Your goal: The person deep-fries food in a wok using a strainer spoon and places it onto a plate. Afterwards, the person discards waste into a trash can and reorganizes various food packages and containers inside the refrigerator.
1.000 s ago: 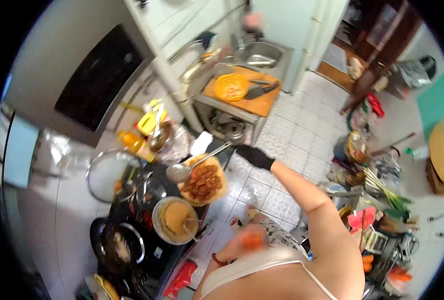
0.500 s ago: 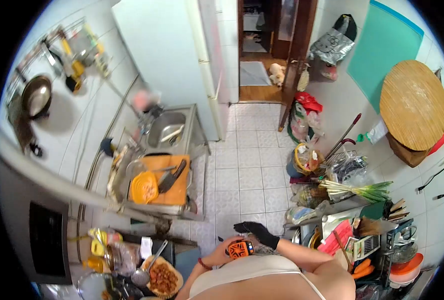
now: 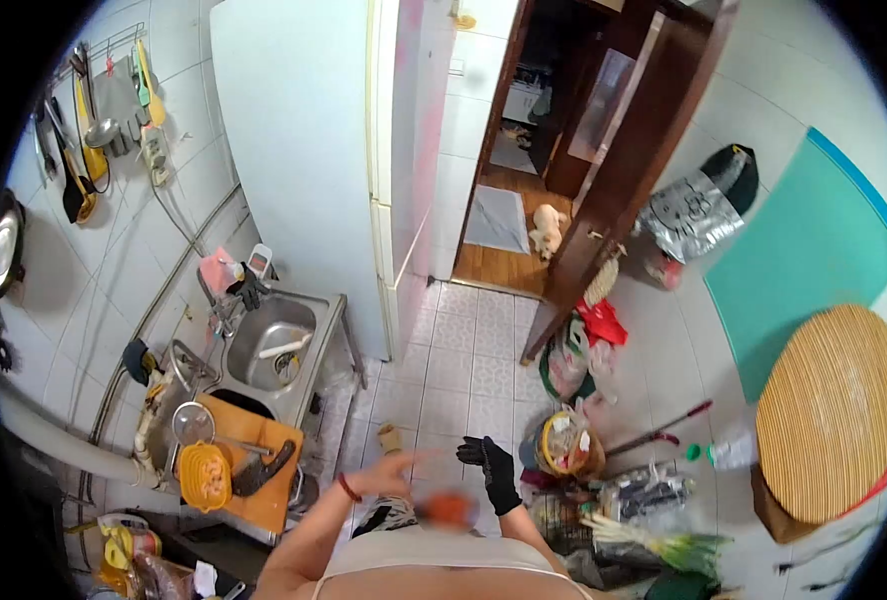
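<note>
My left hand (image 3: 390, 474), bare with a red bracelet at the wrist, reaches in front of my body, its fingers stretched out toward the right and somewhat blurred. An orange object (image 3: 450, 509), smeared by motion, is near my white top, just below and right of that hand. A dark knitted glove covers my right hand (image 3: 493, 472). Its fingers are extended and spread, pointing left and up, and nothing shows in them.
At left, an orange cutting board (image 3: 276, 440) holds a knife (image 3: 267, 470) and a yellow basket (image 3: 205, 478). Beyond it is a steel sink (image 3: 274, 340). A fridge (image 3: 304, 150), an open door (image 3: 634, 150) and a dog (image 3: 548, 232) are ahead. A bucket (image 3: 561, 443) and green onions (image 3: 664, 545) line the right.
My left hand has let go of the orange object and moved up and left. My gloved right hand shifted slightly left, its fingers turned upward. The view has swung toward the doorway.
</note>
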### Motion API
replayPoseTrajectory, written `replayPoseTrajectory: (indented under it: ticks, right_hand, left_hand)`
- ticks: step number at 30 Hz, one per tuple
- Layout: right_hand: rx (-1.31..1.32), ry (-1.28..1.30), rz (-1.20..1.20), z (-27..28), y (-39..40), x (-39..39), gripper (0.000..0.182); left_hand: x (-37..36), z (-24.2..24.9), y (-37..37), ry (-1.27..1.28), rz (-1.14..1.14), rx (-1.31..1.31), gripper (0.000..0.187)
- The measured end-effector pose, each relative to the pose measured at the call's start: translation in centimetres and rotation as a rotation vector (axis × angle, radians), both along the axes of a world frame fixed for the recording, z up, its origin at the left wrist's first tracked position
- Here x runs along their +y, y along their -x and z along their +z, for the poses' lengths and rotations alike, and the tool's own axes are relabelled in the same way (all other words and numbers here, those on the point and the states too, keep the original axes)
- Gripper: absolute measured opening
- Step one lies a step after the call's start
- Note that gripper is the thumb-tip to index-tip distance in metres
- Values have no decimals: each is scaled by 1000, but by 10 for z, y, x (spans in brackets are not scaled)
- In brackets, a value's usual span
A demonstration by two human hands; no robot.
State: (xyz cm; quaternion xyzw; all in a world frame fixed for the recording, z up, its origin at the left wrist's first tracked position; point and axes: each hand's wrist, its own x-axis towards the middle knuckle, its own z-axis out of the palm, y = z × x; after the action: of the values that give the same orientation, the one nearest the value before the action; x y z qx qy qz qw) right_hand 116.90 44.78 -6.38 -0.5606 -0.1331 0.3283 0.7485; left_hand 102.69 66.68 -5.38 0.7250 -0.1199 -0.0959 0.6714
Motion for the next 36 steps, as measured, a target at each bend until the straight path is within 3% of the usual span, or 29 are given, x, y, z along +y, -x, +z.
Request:
replayPoseTrajectory:
  ticks: [3, 7, 10, 13, 14, 17, 19, 20, 23, 26, 29, 30, 36]
  right_hand:
    - [-52, 61, -8, -6, -69, 37, 44]
    - [-43, 74, 0, 10, -182, 106, 38]
    - [-172, -16, -20, 44, -246, 164, 37]
    - [-245, -50, -21, 67, -292, 202, 37]
    - [-266, -74, -50, 67, -305, 210, 39]
    - [-438, -96, -77, 92, -324, 230, 39]
    - [-441, -39, -62, 133, -327, 252, 39]
    - [-446, -39, 46, 145, -333, 261, 30]
    - [-560, -150, 245, 185, -338, 304, 24]
    - [-839, -137, 298, 211, -363, 338, 20]
    - [-938, -213, 228, 203, -406, 366, 22]
    - [-950, -219, 188, 205, -420, 376, 23]
    - [-1202, -120, 161, 199, -525, 401, 26]
  left_hand:
    - [117, 32, -94, -298, 401, -215, 75]
    - [258, 97, -249, -222, 922, -354, 80]
    - [330, 128, -365, -305, 1290, -471, 84]
    - [346, 131, -444, -368, 1564, -569, 83]
    - [328, 137, -463, -324, 1688, -532, 82]
    - [304, 156, -473, -150, 1786, -535, 82]
    - [294, 155, -462, -186, 1680, -576, 81]
    - [290, 155, -459, -200, 1633, -600, 81]
    - [271, 142, -450, -348, 1282, -599, 71]
    - [275, 130, -460, 294, 708, -431, 45]
    - [304, 154, -465, -211, 724, -395, 34]
    - [308, 160, -471, -258, 897, -394, 30]
    - [347, 175, -524, 45, 1092, -391, 30]
